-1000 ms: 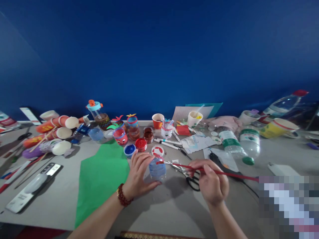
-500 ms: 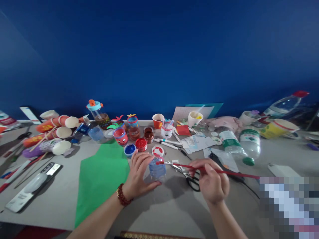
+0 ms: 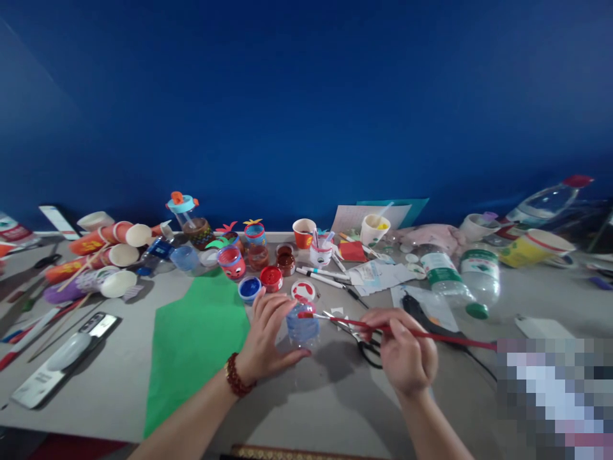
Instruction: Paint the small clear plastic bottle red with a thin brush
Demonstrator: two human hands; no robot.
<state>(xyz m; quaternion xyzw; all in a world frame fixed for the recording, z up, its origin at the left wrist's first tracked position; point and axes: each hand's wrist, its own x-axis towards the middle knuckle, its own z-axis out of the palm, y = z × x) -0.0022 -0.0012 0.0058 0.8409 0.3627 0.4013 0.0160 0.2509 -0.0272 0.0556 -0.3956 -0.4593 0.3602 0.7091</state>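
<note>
My left hand (image 3: 268, 338) curves around the side of a clear bluish plastic bottle piece (image 3: 303, 332), thumb near its lower end and fingers at its top. Between the fingers of my right hand (image 3: 405, 348) is a paintbrush (image 3: 347, 320) with a long red handle. Its red-loaded tip lies at the upper part of the bottle piece. Just behind stand an open pot of red paint (image 3: 271, 278) and a pot of blue paint (image 3: 249, 289). A red-smeared white lid (image 3: 303, 291) lies beside them. Scissors (image 3: 368, 348) rest partly behind my right hand.
Green paper (image 3: 191, 345) covers the table on the left, with a phone (image 3: 64, 361) further left. Painted cups (image 3: 231, 262) stand at the back. Paper cups (image 3: 119, 255) lie at the far left. Plastic bottles (image 3: 480, 275) and a black-handled tool with a cord (image 3: 431, 322) are at right.
The brush tip has shifted slightly left along the bottle piece, and my right hand has moved a little left with it. My left hand stays in place.
</note>
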